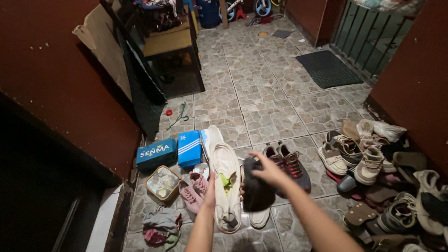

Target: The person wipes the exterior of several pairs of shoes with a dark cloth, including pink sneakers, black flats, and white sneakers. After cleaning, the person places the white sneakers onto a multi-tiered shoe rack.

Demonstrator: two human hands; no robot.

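Hands met over the row of footwear on the floor: the left hand was closed on the edge of a long cream slip-on shoe with a green lining, lifting its side, while the right hand gripped a dark shoe from above, fingers wrapped over its top. Judging from that, the work in hand was sorting pairs, and it would go best with each shoe held firmly by its body rather than by a loose edge, and set down flat beside its partner so the row stayed readable. Going from the left, the patterned stone-tile floor carried a dark blue box, a lighter blue shoebox, a clear lidded container, a pair of pink shoes and a heap of cloth; then came grey trainers, and a loose pile of shoes against the right wall. Walls were dark red, a wooden bench stood at the back left, and a dark mat lay before a barred gate.
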